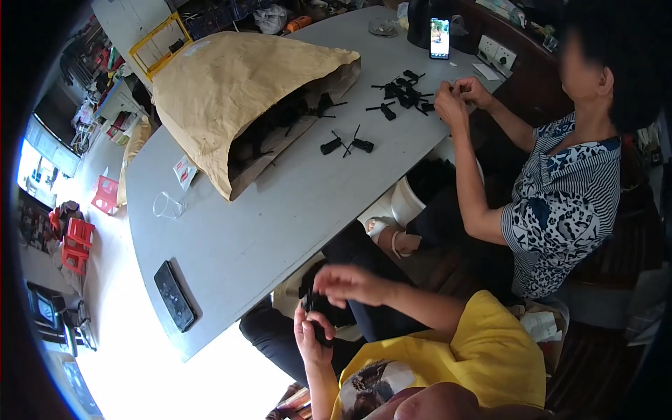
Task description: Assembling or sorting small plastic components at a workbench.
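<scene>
The left grip (311,343) is closed around a black part (323,334), low beside the table's (238,262) near edge. Just above it, the right grip (350,285) is blurred; whether its fingers pinch anything, I cannot tell. Left of both grips a dark phone (176,295) lies on the table. Beyond them rest an open paper sack (231,84) and some loose black pieces (362,145).

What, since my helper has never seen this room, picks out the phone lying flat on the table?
Start at the grey table bearing a big brown paper sack. Lower in the picture, past the clear cup, at the table's left end, lies a black phone. It is flat and dark, unlike the lit phone standing upright across the table.
</scene>
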`<control>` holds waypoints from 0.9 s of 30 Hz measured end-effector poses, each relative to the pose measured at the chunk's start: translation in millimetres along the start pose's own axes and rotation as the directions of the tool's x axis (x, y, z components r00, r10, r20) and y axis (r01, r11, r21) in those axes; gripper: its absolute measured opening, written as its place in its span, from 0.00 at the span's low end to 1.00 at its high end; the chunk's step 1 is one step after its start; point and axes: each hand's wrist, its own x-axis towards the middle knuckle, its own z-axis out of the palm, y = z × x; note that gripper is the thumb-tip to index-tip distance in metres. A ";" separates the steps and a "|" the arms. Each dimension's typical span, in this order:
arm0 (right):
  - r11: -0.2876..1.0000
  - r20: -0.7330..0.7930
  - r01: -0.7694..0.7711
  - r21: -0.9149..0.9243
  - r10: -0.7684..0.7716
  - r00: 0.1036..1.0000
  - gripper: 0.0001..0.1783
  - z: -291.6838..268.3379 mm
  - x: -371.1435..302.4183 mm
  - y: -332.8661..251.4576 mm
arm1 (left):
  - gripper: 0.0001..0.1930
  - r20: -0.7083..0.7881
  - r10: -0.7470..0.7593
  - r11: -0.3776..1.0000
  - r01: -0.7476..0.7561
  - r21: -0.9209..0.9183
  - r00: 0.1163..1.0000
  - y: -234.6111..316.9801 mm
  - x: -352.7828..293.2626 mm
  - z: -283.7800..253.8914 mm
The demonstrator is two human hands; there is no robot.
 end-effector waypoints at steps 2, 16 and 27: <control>0.999 0.105 -0.037 0.005 0.036 0.994 0.12 9.0 -9.1 12.5 | 0.15 -0.004 0.042 0.996 -0.042 0.075 0.999 -0.1 0.2 -5.6; 0.993 -0.189 -0.074 -0.094 0.055 0.980 0.13 33.9 -20.7 50.6 | 0.09 -0.091 0.073 0.866 -0.018 0.499 0.993 -6.3 -11.9 7.8; 0.326 -0.077 0.162 -0.931 -0.612 0.787 0.14 39.5 -26.8 42.4 | 0.12 -0.230 0.004 0.993 0.023 0.113 0.973 -3.5 -4.8 6.2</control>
